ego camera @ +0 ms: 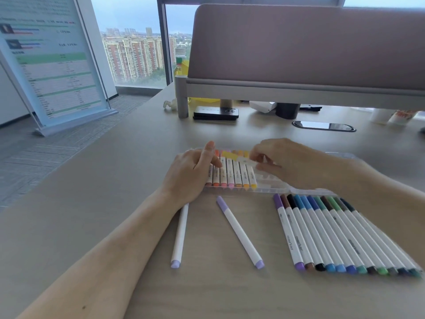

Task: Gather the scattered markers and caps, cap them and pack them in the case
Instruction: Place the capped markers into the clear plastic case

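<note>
Hands meet over the clear plastic marker case at the middle of the frame, where a row of white-barrelled markers with red, orange, pink and yellow ends already fills the left slots. The right hand has its thumb and fingertips pinched together on a yellow-capped white marker that lies crosswise above that row, while the left hand rests on the left end of the case with its fingers loosely curled and the forefinger lifted, gripping nothing that can be seen. The step in hand looks like seating this yellow marker in the next free slot to the right of the row. To do it well, I would turn the barrel parallel to its neighbours, cap end toward the top of the frame like theirs, lay it into the empty groove and press along its length until it sits level; the left hand should bear down on the case so it does not slide across the pale wooden worktop. Two white markers with lilac ends wait loose at centre bottom, and a tidy row of purple, brown, black, blue and green markers lies at lower right, so roughly half remains to pack.
</note>
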The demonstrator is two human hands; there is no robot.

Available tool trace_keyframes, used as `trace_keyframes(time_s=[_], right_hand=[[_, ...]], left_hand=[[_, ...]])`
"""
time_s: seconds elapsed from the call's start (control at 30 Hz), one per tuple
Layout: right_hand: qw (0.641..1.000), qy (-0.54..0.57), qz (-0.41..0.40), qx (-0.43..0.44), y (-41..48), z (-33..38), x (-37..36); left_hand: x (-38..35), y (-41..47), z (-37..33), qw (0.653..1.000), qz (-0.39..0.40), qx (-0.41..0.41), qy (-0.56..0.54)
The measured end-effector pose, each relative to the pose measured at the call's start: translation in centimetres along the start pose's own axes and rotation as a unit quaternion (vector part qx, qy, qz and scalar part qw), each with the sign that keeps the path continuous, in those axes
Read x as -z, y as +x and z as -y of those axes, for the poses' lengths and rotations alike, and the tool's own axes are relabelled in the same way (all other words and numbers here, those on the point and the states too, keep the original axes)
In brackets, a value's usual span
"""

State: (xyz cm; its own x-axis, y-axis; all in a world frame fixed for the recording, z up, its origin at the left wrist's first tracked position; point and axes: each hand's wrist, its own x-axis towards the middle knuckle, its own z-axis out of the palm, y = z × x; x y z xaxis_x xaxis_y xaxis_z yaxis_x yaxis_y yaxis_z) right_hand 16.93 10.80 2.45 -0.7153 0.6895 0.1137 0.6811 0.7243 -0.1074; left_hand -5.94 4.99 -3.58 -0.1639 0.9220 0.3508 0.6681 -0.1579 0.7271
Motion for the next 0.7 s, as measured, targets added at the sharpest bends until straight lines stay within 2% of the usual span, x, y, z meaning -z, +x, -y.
trace_keyframes(time_s=[0.07, 0.13, 0.2, 0.3, 0.4, 0.5, 0.7], right_hand=[[0.988, 0.121, -0.026, -0.096, -0.1, -0.9, 0.5], [0.946, 0.269, -0.020, -0.182, 0.2, -1.1, 0.5], [0.910, 0.338, 0.008, -0.239, 0.8, -0.6, 0.1], [0.888, 0.351, 0.026, -0.295, 1.3, -0.2, -0.8], [0.881, 0.348, 0.010, -0.319, 1.5, -0.3, -1.3], [0.880, 0.346, -0.013, -0.326, 1.5, -0.4, -1.2], [0.885, 0.344, -0.002, -0.315, 1.2, 0.0, -1.0]], left_hand=[[0.0, 0.0, -0.1, 1.000, 0.001, 0.004, -0.002], [-0.1, 0.0, 0.0, 1.000, 0.003, 0.005, -0.004], [0.0, -0.1, 0.1, 1.000, 0.006, 0.002, -0.004], [-0.1, -0.1, 0.0, 1.000, 0.009, 0.000, -0.003], [0.0, -0.1, -0.1, 1.000, 0.010, 0.002, -0.006], [0.1, -0.1, -0.1, 1.000, 0.006, 0.003, -0.005], [0.0, -0.1, 0.1, 1.000, 0.006, 0.001, -0.008]])
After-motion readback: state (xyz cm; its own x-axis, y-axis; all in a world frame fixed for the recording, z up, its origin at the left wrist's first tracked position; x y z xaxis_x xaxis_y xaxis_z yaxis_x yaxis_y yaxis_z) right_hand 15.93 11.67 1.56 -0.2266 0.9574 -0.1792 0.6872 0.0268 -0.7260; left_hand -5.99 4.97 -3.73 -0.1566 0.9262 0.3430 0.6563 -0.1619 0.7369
